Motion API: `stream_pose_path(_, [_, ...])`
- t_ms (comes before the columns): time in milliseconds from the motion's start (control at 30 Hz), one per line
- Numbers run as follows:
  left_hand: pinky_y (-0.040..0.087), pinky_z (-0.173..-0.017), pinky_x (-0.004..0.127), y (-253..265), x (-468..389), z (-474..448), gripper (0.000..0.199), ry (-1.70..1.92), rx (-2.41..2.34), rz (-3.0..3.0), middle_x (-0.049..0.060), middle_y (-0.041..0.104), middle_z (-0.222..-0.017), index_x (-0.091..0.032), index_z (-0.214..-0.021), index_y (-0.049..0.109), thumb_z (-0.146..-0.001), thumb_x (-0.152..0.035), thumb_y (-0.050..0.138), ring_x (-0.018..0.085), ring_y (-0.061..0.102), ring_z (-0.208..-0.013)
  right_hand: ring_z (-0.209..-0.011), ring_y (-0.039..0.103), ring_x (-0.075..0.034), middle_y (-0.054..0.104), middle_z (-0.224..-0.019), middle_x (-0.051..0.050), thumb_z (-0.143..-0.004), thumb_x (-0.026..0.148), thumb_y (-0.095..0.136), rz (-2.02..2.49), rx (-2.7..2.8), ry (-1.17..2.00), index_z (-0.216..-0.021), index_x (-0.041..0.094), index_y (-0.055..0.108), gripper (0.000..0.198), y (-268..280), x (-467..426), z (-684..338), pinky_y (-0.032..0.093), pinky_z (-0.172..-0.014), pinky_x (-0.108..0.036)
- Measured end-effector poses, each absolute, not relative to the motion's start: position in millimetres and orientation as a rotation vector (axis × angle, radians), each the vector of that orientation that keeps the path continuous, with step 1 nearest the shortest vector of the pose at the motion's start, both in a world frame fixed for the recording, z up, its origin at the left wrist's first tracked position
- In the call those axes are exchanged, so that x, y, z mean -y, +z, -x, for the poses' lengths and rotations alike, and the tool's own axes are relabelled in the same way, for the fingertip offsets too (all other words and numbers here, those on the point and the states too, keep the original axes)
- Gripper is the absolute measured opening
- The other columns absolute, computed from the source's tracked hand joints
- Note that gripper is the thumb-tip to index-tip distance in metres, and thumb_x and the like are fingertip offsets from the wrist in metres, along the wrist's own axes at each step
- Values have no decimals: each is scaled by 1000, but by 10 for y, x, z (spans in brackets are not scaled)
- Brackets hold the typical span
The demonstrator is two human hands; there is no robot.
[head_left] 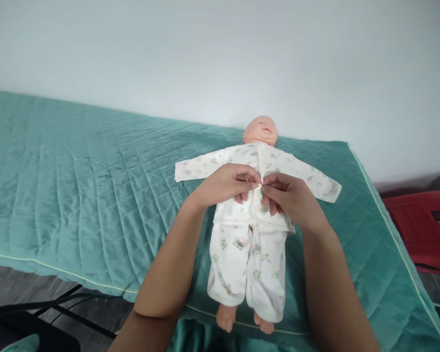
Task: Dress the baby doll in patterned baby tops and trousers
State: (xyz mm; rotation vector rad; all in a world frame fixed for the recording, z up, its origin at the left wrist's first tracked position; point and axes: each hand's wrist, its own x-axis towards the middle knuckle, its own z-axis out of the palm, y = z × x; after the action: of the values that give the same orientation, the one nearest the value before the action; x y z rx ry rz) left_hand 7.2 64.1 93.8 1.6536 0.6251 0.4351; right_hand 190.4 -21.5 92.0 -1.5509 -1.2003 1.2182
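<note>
A baby doll point(261, 130) lies on its back in a white, animal-printed jacket point(238, 211) and matching trousers point(229, 259). Both sleeves are spread out to the sides, and the bare feet stick out of the trouser legs. At the middle of the jacket front, my left hand point(231, 183) pinches the fabric edge by a small pale fastening. Close against it, my right hand point(286, 194) pinches the other edge of the front opening. The fingertips of both hands nearly meet and partly hide the fastening.
A green quilted cover point(95, 195) lies over the bed under the doll. Behind it rises a pale wall point(205, 58). Beyond the bed's right edge stands a red plastic object point(418, 230). Dark metal bars point(73, 313) show at the lower left.
</note>
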Motion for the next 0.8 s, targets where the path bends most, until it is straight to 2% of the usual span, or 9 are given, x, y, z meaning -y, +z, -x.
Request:
stream_pose_path(300, [50,-53,21,908,-644,-86,20,549,-603,-1619,-1,60,-65,-17,-101,68,-89,-33,63,9,59,-56,-41,54,-10,65,-61,2,-86,46,69,1433,1164,1190,-88,20,60,28,879,209,-1954,34,-37,-20])
stream_pose_path(367, [53,-58,22,845,-687,-95,22,737,-683,-1621,0,62,-72,-18,-104,67,-90,-34,61,11,61,-62,-40,52,-10,64,-61,2,-86,44,69,1383,1117,1123,-86,21,59,26,857,204,-1969,33,-37,-21])
stream_pose_path(433, [56,-68,25,744,-779,-83,21,976,-851,-1676,3,68,-87,-19,-105,66,-91,-32,57,14,66,-78,-44,54,-10,64,-65,3,-87,42,68,1344,1050,1001,-85,22,58,23,814,189,-2002,37,-40,-21])
stream_pose_path(500, [56,-85,29,612,-911,-57,23,1151,-1087,-1814,6,69,-107,-21,-107,66,-93,-26,50,18,65,-100,-57,61,-12,66,-74,1,-88,41,66,1339,990,816,-86,23,57,20,739,151,-2060,46,-50,-23])
stream_pose_path(567, [49,-103,35,464,-1048,-37,32,1174,-1282,-2025,7,67,-122,-21,-112,67,-91,-16,44,21,59,-119,-82,68,-16,70,-92,-3,-89,39,63,1373,983,575,-90,23,59,17,628,86,-2135,55,-71,-28])
stream_pose_path(600, [44,-110,37,391,-1104,-35,38,1127,-1330,-2138,8,65,-128,-21,-116,67,-89,-10,42,22,55,-126,-97,68,-18,70,-104,-5,-89,39,61,1401,1006,452,-95,23,61,17,560,46,-2174,56,-83,-31])
stream_pose_path(700, [31,-120,43,214,-1176,-44,53,924,-1352,-2395,6,58,-143,-22,-129,63,-86,-5,39,23,45,-139,-129,55,-22,60,-135,-9,-92,41,53,1520,1188,190,-118,23,61,32,331,-81,-2287,45,-108,-40])
stream_pose_path(800, [18,-125,50,119,-1113,14,59,806,-1438,-2510,5,51,-152,-25,-143,52,-89,-8,39,24,36,-146,-142,42,-24,49,-150,-12,-98,47,41,1636,1385,95,-134,22,55,46,119,-154,-2410,34,-117,-46])
